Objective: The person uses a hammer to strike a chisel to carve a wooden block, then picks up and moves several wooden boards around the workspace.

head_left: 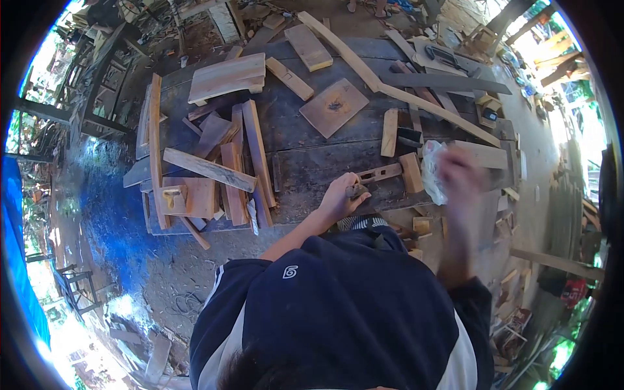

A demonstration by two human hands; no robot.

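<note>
At the table's front edge, my left hand (340,196) is wrapped round the near end of a slotted wooden piece (382,173). The far end of that piece points right, towards a short wooden block (411,173). My right hand (460,170) is raised over the right part of the table, smeared by motion, so its fingers cannot be made out. A crumpled clear plastic bag (431,174) lies just left of it. Behind the block, a black-handled tool (409,136) rests beside an upright wood block (389,132).
The dark plank table (312,156) carries a square board (334,107), a long bent strip (364,71), a handsaw (448,82) and a black clamp (445,57). Stacked offcuts (250,156) lie on the left. A person's feet (367,8) show beyond the table.
</note>
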